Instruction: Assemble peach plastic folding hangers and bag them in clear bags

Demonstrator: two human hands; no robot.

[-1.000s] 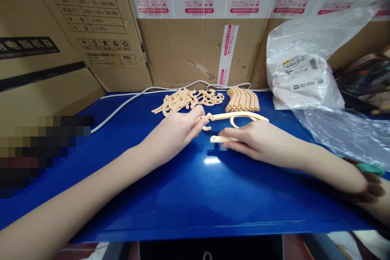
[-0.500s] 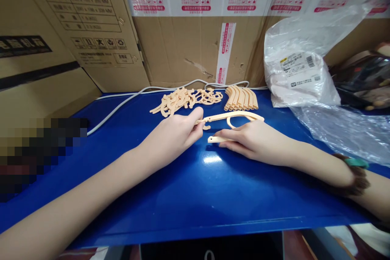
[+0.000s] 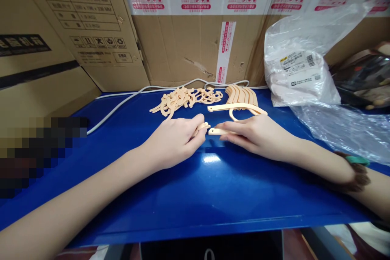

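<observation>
My left hand (image 3: 183, 138) pinches a small beige plastic hook-like piece (image 3: 204, 126) between thumb and fingers; most of it is hidden by them. My right hand (image 3: 252, 136) is closed on a beige plastic hanger frame. Its lower arm (image 3: 215, 131) sticks out between thumb and forefinger, with a hole near the tip. The upper arm (image 3: 233, 107), also holed at its end, runs above the hand, with a curved loop (image 3: 232, 114) below it. The left piece's tip is close by the lower arm's tip; whether they touch I cannot tell.
Behind my hands lie a loose heap of small curved beige pieces (image 3: 179, 99) and a neat stack of curved beige arms (image 3: 242, 95). A white cable (image 3: 122, 96) runs along the back of the blue table (image 3: 195, 195). Cardboard boxes (image 3: 183, 44) and a plastic bag (image 3: 301, 69) stand behind.
My left hand has drawn the small piece down from the upper arm's end to beside the lower arm's tip. My right hand and the frame have risen slightly.
</observation>
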